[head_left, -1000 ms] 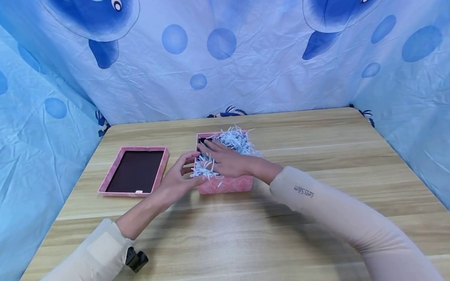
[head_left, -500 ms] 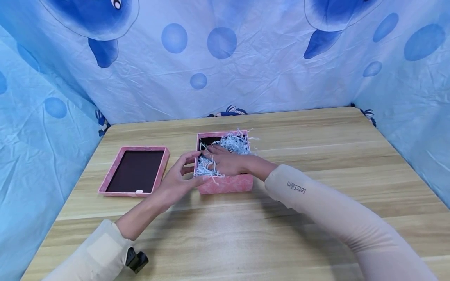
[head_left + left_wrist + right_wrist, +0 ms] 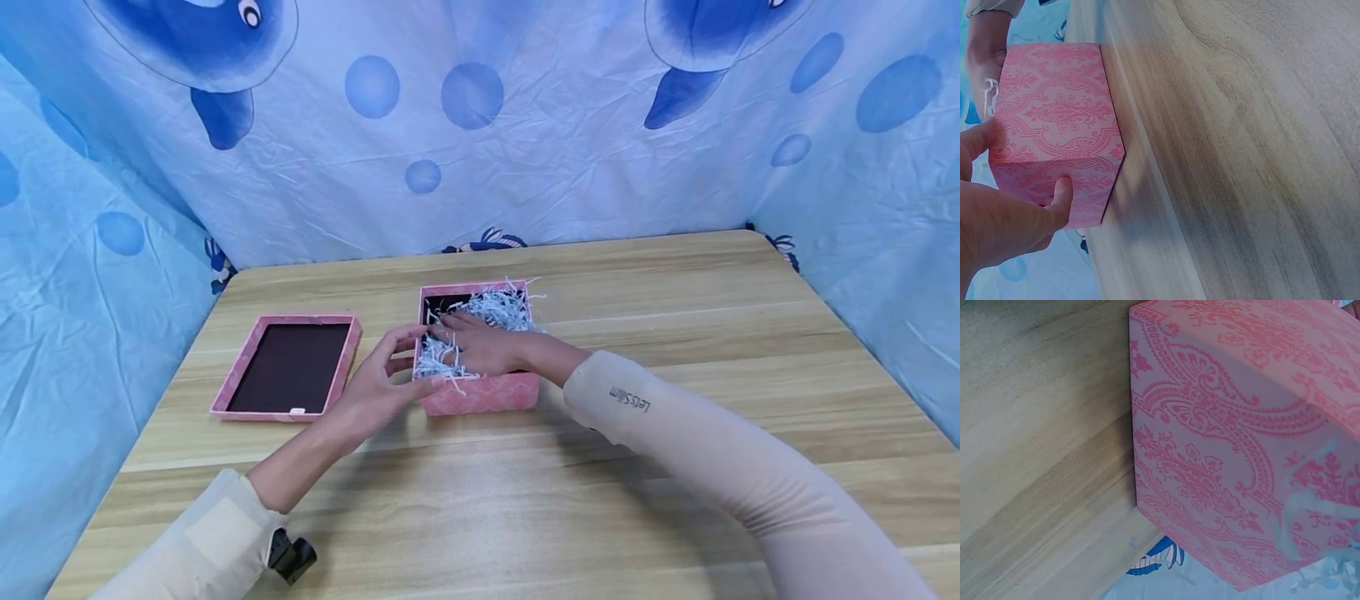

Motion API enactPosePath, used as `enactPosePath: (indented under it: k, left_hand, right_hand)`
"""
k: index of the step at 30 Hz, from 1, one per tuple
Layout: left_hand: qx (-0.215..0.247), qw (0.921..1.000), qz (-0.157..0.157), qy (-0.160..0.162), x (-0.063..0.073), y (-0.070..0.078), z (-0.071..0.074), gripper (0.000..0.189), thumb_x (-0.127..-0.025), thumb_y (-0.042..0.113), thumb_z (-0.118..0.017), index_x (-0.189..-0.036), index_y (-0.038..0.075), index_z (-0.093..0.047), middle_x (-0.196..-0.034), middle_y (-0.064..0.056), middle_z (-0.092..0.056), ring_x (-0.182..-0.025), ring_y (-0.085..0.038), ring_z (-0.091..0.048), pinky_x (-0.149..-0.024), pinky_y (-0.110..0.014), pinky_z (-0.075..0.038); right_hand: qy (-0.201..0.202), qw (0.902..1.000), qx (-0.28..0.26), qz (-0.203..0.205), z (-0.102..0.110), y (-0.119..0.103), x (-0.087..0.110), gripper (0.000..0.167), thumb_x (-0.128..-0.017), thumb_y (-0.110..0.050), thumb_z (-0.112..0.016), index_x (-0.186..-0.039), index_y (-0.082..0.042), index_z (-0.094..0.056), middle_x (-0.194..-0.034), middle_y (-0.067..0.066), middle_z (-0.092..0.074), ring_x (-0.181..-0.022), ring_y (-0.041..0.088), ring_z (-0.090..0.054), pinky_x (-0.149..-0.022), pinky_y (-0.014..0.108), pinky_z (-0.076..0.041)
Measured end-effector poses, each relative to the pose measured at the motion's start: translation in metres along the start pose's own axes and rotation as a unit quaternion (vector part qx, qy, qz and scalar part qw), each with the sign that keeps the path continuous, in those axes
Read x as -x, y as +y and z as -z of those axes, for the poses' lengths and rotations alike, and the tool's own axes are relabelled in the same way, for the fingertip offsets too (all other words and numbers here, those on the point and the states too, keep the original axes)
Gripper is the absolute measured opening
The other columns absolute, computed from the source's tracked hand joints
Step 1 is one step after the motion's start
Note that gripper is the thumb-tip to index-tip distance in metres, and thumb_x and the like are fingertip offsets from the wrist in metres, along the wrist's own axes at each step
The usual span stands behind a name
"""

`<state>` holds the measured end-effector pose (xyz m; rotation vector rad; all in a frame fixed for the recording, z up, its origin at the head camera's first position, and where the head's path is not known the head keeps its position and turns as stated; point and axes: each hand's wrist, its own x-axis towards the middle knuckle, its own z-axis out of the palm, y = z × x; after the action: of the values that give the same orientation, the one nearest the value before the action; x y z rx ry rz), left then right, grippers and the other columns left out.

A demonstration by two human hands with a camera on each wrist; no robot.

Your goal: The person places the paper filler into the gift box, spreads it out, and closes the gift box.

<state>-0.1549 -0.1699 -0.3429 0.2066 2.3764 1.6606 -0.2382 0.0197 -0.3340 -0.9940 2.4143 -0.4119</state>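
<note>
Gripping pink box at its left side with left hand, setting thumb at near left corner and bending fingers against left wall. Pressing right hand palm-down inside the box, upon pale blue shredded paper, extending fingers toward the far left, partly burying them among strands. Of the box: standing upright on wood-grain table, showing black lining at far left corner and darker scrollwork on outer walls. Of the paper: heaping toward far right, gathering also at near left, straying over the rim in loose strands. Of shallow pink tray: lying left of the box, apart from it, showing black interior, bearing white tab at near edge. Of pale left sleeve: carrying black device. Of pale right sleeve: displaying dark lettering. Of blue curtain: hanging behind the table, displaying whales and bubbles.
</note>
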Motion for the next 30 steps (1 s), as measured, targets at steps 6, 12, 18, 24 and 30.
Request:
enactPosePath:
  k: [6,12,18,24,30]
  left_hand:
    - [0.0,1.0,0.004,-0.001,0.0,-0.001,-0.001,0.073,-0.086,0.027,-0.074,-0.145,0.022,-0.033,-0.144,-0.007,-0.035,-0.13,-0.031,-0.042,-0.096,-0.042,-0.046]
    - [-0.001,1.0,0.004,-0.001,0.0,0.0,0.0,0.075,-0.086,0.027,-0.074,-0.147,0.02,-0.031,-0.145,-0.007,-0.034,-0.13,-0.031,-0.041,-0.098,-0.044,-0.045]
    - [-0.003,1.0,0.001,0.002,0.0,0.0,0.0,0.075,-0.085,0.028,-0.075,-0.147,0.019,-0.032,-0.145,-0.008,-0.034,-0.13,-0.032,-0.042,-0.098,-0.046,-0.045]
    - [-0.007,1.0,0.001,0.005,-0.001,0.0,-0.001,0.075,-0.085,0.029,-0.075,-0.146,0.021,-0.033,-0.144,-0.008,-0.035,-0.13,-0.032,-0.042,-0.099,-0.046,-0.044]
    - [-0.007,1.0,0.0,0.005,-0.001,-0.001,-0.001,0.076,-0.084,0.03,-0.076,-0.146,0.02,-0.033,-0.144,-0.008,-0.036,-0.13,-0.032,-0.042,-0.099,-0.046,-0.044]
  right_hand:
    - [0.024,0.9997,0.005,0.001,0.003,-0.001,0.005,0.059,-0.103,-0.028,-0.036,-0.155,-0.02,-0.011,-0.162,0.005,0.0,-0.147,0.023,0.006,-0.118,0.043,-0.004]
    - [0.061,0.998,-0.012,0.008,0.011,-0.003,0.016,0.062,-0.102,-0.034,-0.042,-0.156,-0.02,-0.013,-0.162,0.004,-0.001,-0.147,0.026,0.006,-0.117,0.048,-0.006]
    - [0.111,0.9915,-0.056,0.037,0.02,-0.004,0.027,0.063,-0.101,-0.031,-0.048,-0.155,-0.019,-0.019,-0.161,0.008,-0.008,-0.147,0.03,0.0,-0.115,0.054,-0.011]
    - [0.166,0.982,-0.06,0.067,0.028,-0.003,0.037,0.061,-0.098,-0.026,-0.054,-0.153,-0.024,-0.027,-0.159,0.009,-0.018,-0.146,0.026,-0.012,-0.114,0.054,-0.018]
    - [0.177,0.9805,-0.053,0.066,0.034,-0.004,0.047,0.062,-0.096,-0.024,-0.057,-0.152,-0.024,-0.029,-0.158,0.006,-0.02,-0.145,0.024,-0.014,-0.113,0.053,-0.021]
